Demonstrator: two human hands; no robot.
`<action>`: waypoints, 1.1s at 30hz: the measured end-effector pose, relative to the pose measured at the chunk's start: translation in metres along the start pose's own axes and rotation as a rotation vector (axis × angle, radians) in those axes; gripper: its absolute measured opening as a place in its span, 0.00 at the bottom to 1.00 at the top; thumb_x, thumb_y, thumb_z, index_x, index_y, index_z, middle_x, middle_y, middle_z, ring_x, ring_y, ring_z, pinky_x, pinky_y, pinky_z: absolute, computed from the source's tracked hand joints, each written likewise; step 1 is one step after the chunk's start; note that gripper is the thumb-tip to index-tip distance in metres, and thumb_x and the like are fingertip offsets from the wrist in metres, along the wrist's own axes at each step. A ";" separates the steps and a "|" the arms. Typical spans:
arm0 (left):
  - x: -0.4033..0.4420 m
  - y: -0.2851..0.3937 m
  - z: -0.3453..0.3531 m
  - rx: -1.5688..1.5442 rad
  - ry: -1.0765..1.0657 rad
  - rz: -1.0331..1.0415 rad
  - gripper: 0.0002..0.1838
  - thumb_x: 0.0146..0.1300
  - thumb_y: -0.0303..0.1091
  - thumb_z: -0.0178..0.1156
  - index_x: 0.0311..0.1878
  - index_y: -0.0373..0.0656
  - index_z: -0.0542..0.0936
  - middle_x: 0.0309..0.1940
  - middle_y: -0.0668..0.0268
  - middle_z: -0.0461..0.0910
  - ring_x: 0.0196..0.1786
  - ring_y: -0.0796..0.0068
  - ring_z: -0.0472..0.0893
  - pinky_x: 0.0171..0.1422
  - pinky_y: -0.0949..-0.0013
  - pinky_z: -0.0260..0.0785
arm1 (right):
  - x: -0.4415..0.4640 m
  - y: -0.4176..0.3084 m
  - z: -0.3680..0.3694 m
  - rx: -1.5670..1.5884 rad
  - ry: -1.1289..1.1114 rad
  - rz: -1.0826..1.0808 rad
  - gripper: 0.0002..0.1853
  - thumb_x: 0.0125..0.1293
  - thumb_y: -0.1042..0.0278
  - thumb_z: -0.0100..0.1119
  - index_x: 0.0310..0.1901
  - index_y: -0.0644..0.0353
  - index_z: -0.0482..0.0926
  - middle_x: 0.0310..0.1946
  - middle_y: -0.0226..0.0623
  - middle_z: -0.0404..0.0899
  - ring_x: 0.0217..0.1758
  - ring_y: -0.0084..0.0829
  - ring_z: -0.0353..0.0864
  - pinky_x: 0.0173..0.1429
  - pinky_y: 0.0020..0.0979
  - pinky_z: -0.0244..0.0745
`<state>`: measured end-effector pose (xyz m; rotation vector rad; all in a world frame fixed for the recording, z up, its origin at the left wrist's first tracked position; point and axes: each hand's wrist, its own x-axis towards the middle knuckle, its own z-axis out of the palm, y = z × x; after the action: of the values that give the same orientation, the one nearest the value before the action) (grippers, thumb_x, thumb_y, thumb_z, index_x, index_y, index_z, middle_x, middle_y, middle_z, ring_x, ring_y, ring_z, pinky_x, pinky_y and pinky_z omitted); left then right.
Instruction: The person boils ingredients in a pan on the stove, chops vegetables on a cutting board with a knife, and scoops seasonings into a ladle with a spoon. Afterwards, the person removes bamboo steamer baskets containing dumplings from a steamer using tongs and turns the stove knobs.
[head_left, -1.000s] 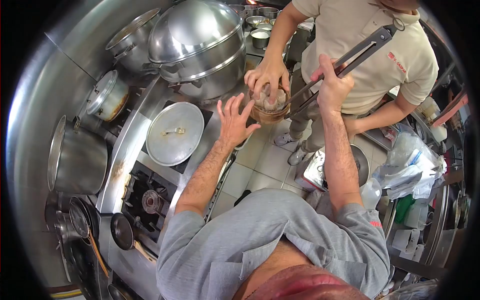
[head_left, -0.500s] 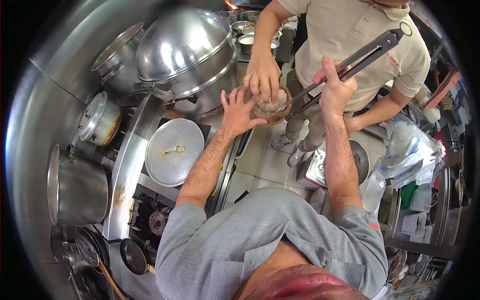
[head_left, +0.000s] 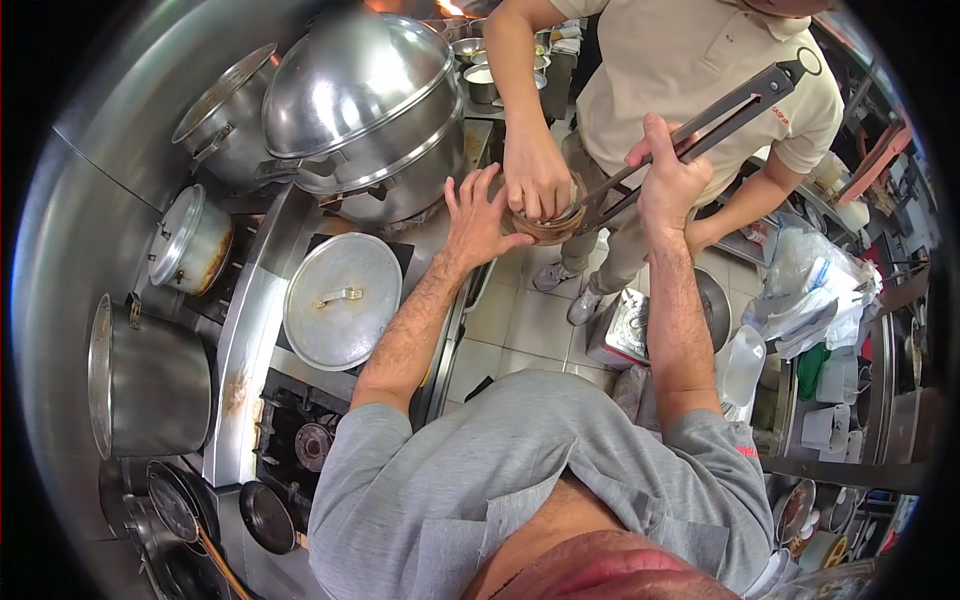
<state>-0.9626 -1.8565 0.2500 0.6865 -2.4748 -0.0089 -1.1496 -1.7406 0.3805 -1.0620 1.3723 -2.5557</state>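
My right hand [head_left: 672, 188] is wrapped around long tongs [head_left: 770, 84] with dark handles and a ring at the top end. Their tips slant down to the left, beside a brownish see-through bowl [head_left: 546, 234]. Fingers spread, my left hand [head_left: 477, 222] is at the left side of this bowl, its thumb at the rim; whether it touches cannot be made out. A co-worker's hand [head_left: 538, 178] reaches into the bowl from above, its fingertips partly hidden. What lies in the bowl is mostly covered by that hand.
A large domed steel pot [head_left: 362, 95] stands beyond my left hand. Nearer are a round lid [head_left: 343, 300], a stove burner [head_left: 313, 446] and a tall pot [head_left: 160, 385]. The co-worker [head_left: 690, 80] stands opposite. Plastic bags [head_left: 815, 285] lie at right.
The co-worker's hand has gone lower into the bowl, covering more of its contents. The surroundings shift slightly left in view. My two hands keep nearly the same pose.
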 end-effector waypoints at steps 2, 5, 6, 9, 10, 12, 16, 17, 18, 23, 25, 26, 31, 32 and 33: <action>-0.003 0.001 0.001 -0.003 -0.017 -0.004 0.48 0.37 0.60 0.70 0.63 0.49 0.65 0.65 0.60 0.50 0.68 0.56 0.48 0.68 0.36 0.30 | -0.002 0.000 -0.001 0.003 0.000 -0.005 0.12 0.58 0.68 0.62 0.25 0.60 0.69 0.13 0.27 0.69 0.14 0.18 0.69 0.19 0.22 0.61; -0.004 0.002 0.002 -0.009 -0.029 -0.002 0.47 0.38 0.59 0.70 0.63 0.49 0.65 0.65 0.60 0.51 0.68 0.56 0.48 0.68 0.36 0.30 | -0.001 0.000 -0.002 -0.003 -0.001 0.017 0.12 0.58 0.68 0.62 0.25 0.61 0.69 0.13 0.27 0.69 0.14 0.18 0.69 0.19 0.22 0.61; -0.005 0.002 0.002 -0.012 -0.024 0.000 0.47 0.38 0.58 0.70 0.63 0.49 0.65 0.64 0.59 0.51 0.68 0.56 0.48 0.68 0.36 0.31 | -0.001 0.001 -0.002 -0.004 -0.001 0.021 0.11 0.58 0.68 0.63 0.25 0.61 0.69 0.13 0.27 0.69 0.14 0.18 0.69 0.19 0.22 0.61; -0.006 0.001 0.002 -0.011 -0.014 0.007 0.46 0.40 0.57 0.70 0.62 0.49 0.65 0.64 0.59 0.51 0.67 0.55 0.48 0.68 0.36 0.31 | -0.001 -0.001 -0.003 0.005 -0.004 0.015 0.11 0.58 0.69 0.62 0.25 0.61 0.70 0.13 0.27 0.69 0.14 0.18 0.69 0.19 0.22 0.61; -0.006 0.001 0.002 -0.010 -0.015 0.009 0.46 0.40 0.57 0.70 0.62 0.49 0.65 0.64 0.59 0.51 0.67 0.55 0.48 0.68 0.36 0.31 | -0.001 -0.002 -0.003 0.014 -0.006 0.006 0.11 0.58 0.69 0.62 0.25 0.61 0.70 0.13 0.26 0.69 0.14 0.18 0.69 0.19 0.22 0.61; -0.005 0.001 0.004 -0.058 -0.033 0.020 0.41 0.43 0.53 0.70 0.61 0.47 0.68 0.63 0.58 0.52 0.67 0.54 0.49 0.68 0.38 0.33 | 0.000 -0.002 -0.004 0.014 -0.005 0.002 0.11 0.58 0.69 0.62 0.25 0.61 0.70 0.13 0.27 0.69 0.14 0.18 0.69 0.19 0.22 0.61; 0.001 -0.001 0.012 -0.238 0.015 -0.028 0.35 0.45 0.47 0.68 0.58 0.47 0.71 0.63 0.57 0.53 0.67 0.54 0.49 0.69 0.44 0.36 | 0.001 -0.005 -0.007 0.030 0.001 0.036 0.10 0.56 0.71 0.63 0.27 0.64 0.70 0.14 0.31 0.69 0.14 0.25 0.70 0.22 0.25 0.67; 0.003 -0.003 0.018 -0.371 -0.010 -0.124 0.32 0.45 0.46 0.67 0.56 0.48 0.72 0.63 0.57 0.53 0.67 0.54 0.49 0.69 0.46 0.36 | 0.001 -0.005 -0.008 0.029 0.003 0.035 0.10 0.56 0.71 0.63 0.27 0.64 0.70 0.14 0.31 0.69 0.14 0.25 0.70 0.22 0.25 0.67; 0.004 -0.004 0.025 -0.504 -0.035 -0.221 0.30 0.46 0.44 0.66 0.55 0.50 0.74 0.63 0.57 0.54 0.67 0.54 0.49 0.69 0.49 0.37 | 0.001 -0.005 -0.010 0.030 -0.005 0.045 0.11 0.56 0.71 0.63 0.27 0.64 0.70 0.14 0.31 0.69 0.14 0.25 0.70 0.21 0.26 0.67; 0.016 0.022 0.018 -0.343 -0.052 -0.067 0.25 0.41 0.44 0.67 0.47 0.52 0.79 0.63 0.60 0.55 0.67 0.55 0.48 0.69 0.44 0.32 | -0.003 -0.004 -0.014 0.046 -0.002 0.071 0.11 0.58 0.71 0.62 0.25 0.63 0.69 0.16 0.28 0.70 0.14 0.19 0.70 0.19 0.21 0.61; 0.020 0.030 0.018 -0.298 -0.066 -0.072 0.25 0.40 0.43 0.68 0.46 0.51 0.79 0.63 0.60 0.56 0.67 0.55 0.48 0.69 0.42 0.30 | -0.006 -0.003 -0.018 0.028 -0.027 0.063 0.11 0.58 0.71 0.62 0.25 0.62 0.69 0.14 0.27 0.70 0.14 0.18 0.69 0.19 0.21 0.60; 0.021 0.033 0.018 -0.250 -0.073 -0.077 0.24 0.39 0.43 0.68 0.44 0.51 0.80 0.63 0.60 0.56 0.67 0.54 0.48 0.68 0.39 0.28 | -0.007 -0.004 -0.019 0.025 -0.026 0.069 0.11 0.58 0.71 0.62 0.25 0.62 0.69 0.14 0.27 0.70 0.14 0.18 0.69 0.19 0.21 0.60; 0.022 0.039 0.025 -0.232 -0.190 -0.073 0.22 0.38 0.42 0.69 0.41 0.48 0.81 0.63 0.62 0.56 0.68 0.54 0.47 0.68 0.36 0.25 | -0.009 -0.006 -0.028 0.023 -0.036 0.068 0.11 0.58 0.70 0.61 0.24 0.61 0.69 0.12 0.26 0.69 0.14 0.17 0.68 0.19 0.20 0.58; 0.022 0.041 0.026 -0.226 -0.196 -0.075 0.22 0.37 0.42 0.69 0.40 0.48 0.81 0.64 0.62 0.56 0.68 0.54 0.47 0.68 0.36 0.25 | -0.010 -0.006 -0.030 0.022 -0.034 0.071 0.11 0.58 0.70 0.61 0.24 0.61 0.69 0.12 0.26 0.69 0.14 0.17 0.68 0.19 0.20 0.58; 0.021 0.043 0.027 -0.227 -0.199 -0.075 0.22 0.37 0.42 0.69 0.40 0.48 0.81 0.64 0.62 0.56 0.68 0.54 0.47 0.68 0.36 0.25 | -0.010 -0.007 -0.031 0.022 -0.033 0.073 0.11 0.58 0.70 0.61 0.25 0.61 0.69 0.12 0.26 0.69 0.14 0.16 0.68 0.19 0.21 0.59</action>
<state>-1.0118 -1.8335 0.2450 0.7080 -2.5798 -0.3984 -1.1582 -1.7103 0.3686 -1.0255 1.3462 -2.4850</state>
